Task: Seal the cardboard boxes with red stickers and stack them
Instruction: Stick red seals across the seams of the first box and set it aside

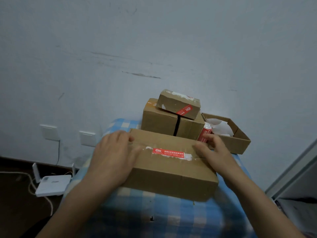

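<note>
A wide flat cardboard box (171, 176) lies on the blue checked table (154, 212) in front of me, with a red sticker (168, 153) across its top seam. My left hand (113, 155) rests flat on the box's left end, fingers straight. My right hand (214, 150) sits at the right end, fingers bent over the far right corner. Behind stands a medium box (159, 122) with a black strip. A small box (178, 103) with a red sticker lies tilted on top of it.
An open shallow cardboard tray (240, 140) with white paper sits at the back right, a red-and-white sticker roll (205, 133) beside it. A white router (53, 185) and cables lie on the floor at left. A wall rises close behind; a grey frame (291, 172) stands at right.
</note>
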